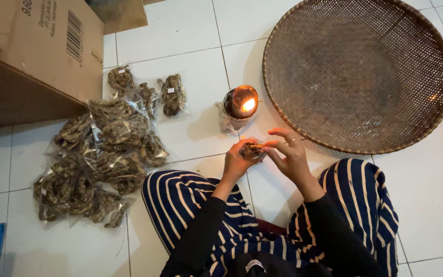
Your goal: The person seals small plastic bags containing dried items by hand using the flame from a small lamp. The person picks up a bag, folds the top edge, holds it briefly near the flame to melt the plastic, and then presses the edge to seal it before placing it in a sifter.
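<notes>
I have a small clear packet [253, 151] of dark dried pieces pinched between both hands over my lap, left hand [238, 163] cupping it, right hand [289, 154] gripping its edge with narrow fingers. The lit lamp [241, 104] burns just beyond; crinkly plastic could scorch or melt if held too close. Glossy sealed bags [103, 159] heap left; a round woven tray [359, 72] lies right on white tiles [180, 31].

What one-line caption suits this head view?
Both hands, left hand and right hand, hold a small packet near a lit lamp.
</notes>
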